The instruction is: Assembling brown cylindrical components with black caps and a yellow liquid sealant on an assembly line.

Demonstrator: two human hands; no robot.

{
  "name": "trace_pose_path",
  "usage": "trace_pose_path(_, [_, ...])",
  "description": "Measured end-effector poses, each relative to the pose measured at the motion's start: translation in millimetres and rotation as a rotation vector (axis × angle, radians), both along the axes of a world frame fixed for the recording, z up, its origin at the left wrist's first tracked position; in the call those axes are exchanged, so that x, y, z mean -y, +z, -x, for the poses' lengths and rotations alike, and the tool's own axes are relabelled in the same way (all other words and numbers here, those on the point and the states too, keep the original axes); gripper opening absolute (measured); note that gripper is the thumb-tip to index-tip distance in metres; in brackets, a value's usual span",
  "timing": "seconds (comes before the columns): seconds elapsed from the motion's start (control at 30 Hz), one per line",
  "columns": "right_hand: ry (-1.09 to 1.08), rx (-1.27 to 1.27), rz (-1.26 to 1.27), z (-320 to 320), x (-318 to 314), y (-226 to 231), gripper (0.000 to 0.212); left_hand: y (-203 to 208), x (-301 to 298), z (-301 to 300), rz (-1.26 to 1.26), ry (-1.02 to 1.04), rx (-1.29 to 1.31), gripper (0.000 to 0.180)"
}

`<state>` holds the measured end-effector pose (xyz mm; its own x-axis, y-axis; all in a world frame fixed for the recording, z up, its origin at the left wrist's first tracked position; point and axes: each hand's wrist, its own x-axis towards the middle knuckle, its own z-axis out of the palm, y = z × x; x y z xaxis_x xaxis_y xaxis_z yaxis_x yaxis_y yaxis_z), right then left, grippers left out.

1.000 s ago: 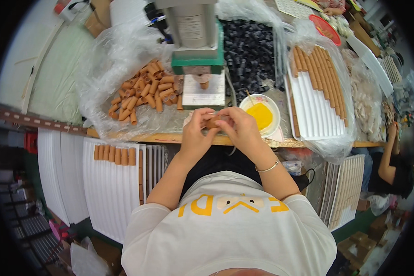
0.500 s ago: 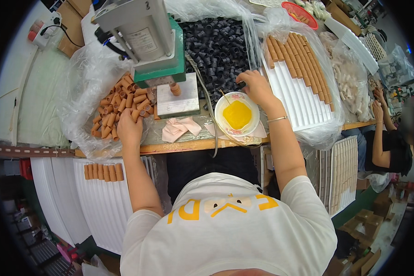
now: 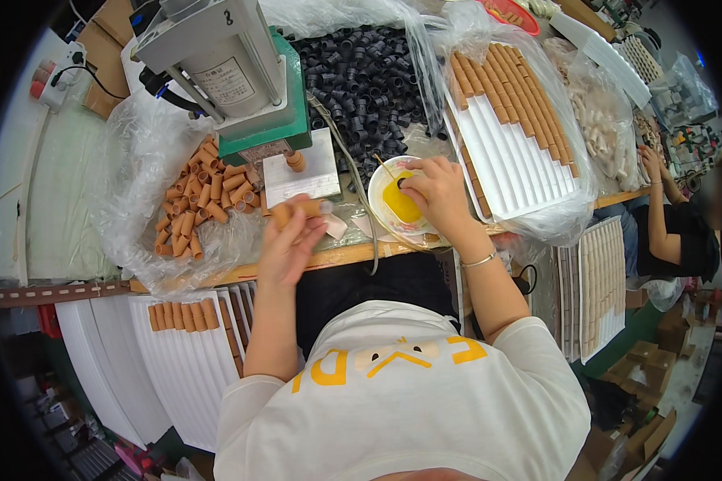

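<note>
My left hand (image 3: 287, 244) pinches a tan tube (image 3: 313, 208) with a pale end, in front of the metal plate. The fingers of my right hand (image 3: 441, 192) are closed on a small black plastic fitting (image 3: 401, 183), held over a bowl (image 3: 375, 195) of yellow liquid (image 3: 403, 206). A thin stick (image 3: 383, 166) leans in that bowl. On the metal plate (image 3: 317, 170) of a green and grey press (image 3: 265, 128) stands a tan ribbed piece (image 3: 295, 161). Left of it lies a heap of tan tubes (image 3: 204, 192), and behind the bowl a heap of black fittings (image 3: 361, 80).
To the right, a white ridged tray (image 3: 505, 172) partly filled with tan tubes lies on plastic film. Another white tray (image 3: 184, 369) sits below the table edge at left. A pink cloth (image 3: 335, 228) and a hose (image 3: 353, 156) lie near the plate. Another person's hands (image 3: 651, 164) work at far right.
My left hand has moved right from the tube heap, bringing a tan tube. My right hand has come from the black fittings' edge to above the bowl with a black fitting.
</note>
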<state>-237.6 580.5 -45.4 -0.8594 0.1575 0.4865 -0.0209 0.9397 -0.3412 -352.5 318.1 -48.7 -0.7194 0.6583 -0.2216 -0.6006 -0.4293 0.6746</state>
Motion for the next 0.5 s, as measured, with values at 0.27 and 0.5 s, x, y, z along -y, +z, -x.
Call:
trace_pose_path(0.27, [-0.006,-0.182,0.375,-12,19,34,0.01,-4,-49,-35,-0.024,-0.045,0.239,0.024])
trace_pose_path(0.5, [0.051,-0.31,0.376,-24,34,42,0.013,1,-82,-49,0.001,-0.107,0.17,0.022])
